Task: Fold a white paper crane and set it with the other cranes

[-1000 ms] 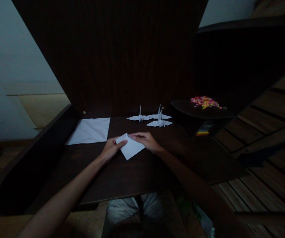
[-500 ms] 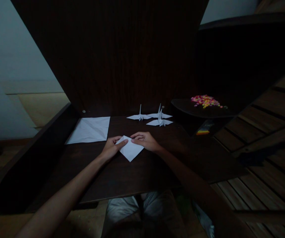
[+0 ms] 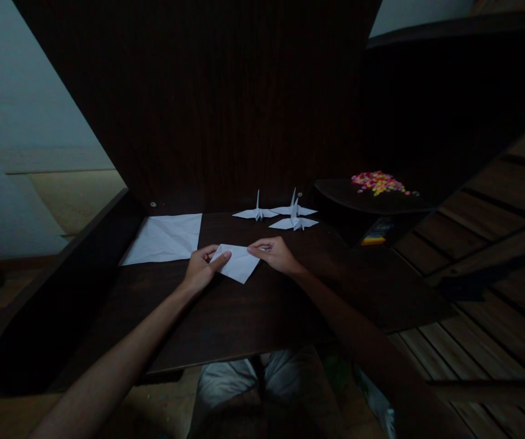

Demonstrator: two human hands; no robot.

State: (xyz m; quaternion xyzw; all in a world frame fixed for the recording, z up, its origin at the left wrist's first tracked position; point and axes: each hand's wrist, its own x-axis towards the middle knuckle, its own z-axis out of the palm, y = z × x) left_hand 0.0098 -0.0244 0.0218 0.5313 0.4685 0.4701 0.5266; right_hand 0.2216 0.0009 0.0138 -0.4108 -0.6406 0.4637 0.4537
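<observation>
A folded piece of white paper (image 3: pixel 239 265) is held between my two hands above the dark desk. My left hand (image 3: pixel 203 266) grips its left side, thumb on top and fingers behind. My right hand (image 3: pixel 277 253) pinches its upper right corner between thumb and fingers. Beyond my hands stand three white paper cranes: one on the left (image 3: pixel 257 213), one at the back right (image 3: pixel 305 211) and one in front of it (image 3: pixel 295 224). To the left lies a flat, creased sheet of white paper (image 3: pixel 166 238).
The dark wooden desk (image 3: pixel 225 329) has a tall back panel (image 3: pixel 225 110) and a raised left side (image 3: pixel 61 292). At right, a small curved shelf (image 3: pixel 335 195) bears a heap of colourful small pieces (image 3: pixel 378 182). Below it is a small item with a rainbow stripe (image 3: pixel 374 241).
The folded paper has turned from an upright diamond to a tilted shape with a flatter top edge. My right hand has shifted slightly right and up, onto the corner.
</observation>
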